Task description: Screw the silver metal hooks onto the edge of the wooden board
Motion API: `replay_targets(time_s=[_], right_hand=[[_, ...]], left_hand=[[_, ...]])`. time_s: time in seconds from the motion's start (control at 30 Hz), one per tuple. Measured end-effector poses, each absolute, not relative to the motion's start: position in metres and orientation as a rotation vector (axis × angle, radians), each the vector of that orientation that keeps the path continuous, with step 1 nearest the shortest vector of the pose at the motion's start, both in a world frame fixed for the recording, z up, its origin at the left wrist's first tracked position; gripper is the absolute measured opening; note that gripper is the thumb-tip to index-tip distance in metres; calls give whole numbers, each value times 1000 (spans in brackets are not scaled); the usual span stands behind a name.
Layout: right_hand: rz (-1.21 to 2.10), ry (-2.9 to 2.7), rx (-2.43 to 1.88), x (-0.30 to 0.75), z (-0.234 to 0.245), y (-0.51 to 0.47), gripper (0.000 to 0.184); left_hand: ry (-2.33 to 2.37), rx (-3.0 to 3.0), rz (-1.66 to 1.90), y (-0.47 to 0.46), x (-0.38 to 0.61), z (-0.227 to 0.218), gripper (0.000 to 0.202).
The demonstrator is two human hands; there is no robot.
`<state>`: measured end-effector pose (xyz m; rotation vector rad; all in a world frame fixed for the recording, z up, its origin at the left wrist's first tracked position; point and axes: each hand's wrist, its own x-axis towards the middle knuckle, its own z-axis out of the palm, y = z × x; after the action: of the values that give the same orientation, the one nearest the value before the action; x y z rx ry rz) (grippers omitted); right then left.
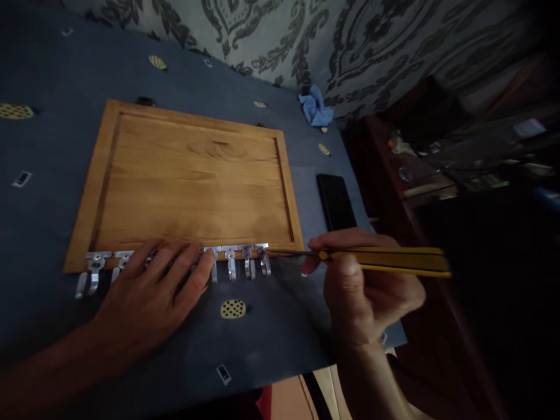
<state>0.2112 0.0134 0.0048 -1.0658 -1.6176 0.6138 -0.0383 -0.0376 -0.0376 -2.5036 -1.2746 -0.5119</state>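
Observation:
A wooden board (192,181) with a raised frame lies on a dark blue cloth. A metal rail of several hooks (238,259) runs along its near edge. My left hand (153,291) lies flat on the rail's middle, fingers spread and pressing it down. My right hand (363,286) is closed around a yellow and black screwdriver (389,259), held level. Its thin tip (280,252) touches the rail's right end, by the last hook.
A black phone (336,201) lies right of the board. A crumpled blue cloth (315,108) sits at the back by the patterned wall. The table's right edge drops to a dark wooden shelf (420,186) holding small items.

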Motion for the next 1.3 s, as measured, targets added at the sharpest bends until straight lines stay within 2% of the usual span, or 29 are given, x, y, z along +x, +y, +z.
replay_targets(time_s=[0.17,0.37,0.6,1.3], right_hand=[[498,-1555,-1073,210,0,11,9],[539,-1667,-1122,213,-4,8,11],[554,-1667,-1126,211,-6,7,16],[434,-1812,-1076,206,-5,17,14]], left_hand=[[-1075,-2739,-757,-52,-36,-32,27],[-736,-2982,-609,-56,-37,-23,27],[-703,-3013,-587,-53,-38,-20,21],[-707,-3045,-625,-54,-36,-20,21]])
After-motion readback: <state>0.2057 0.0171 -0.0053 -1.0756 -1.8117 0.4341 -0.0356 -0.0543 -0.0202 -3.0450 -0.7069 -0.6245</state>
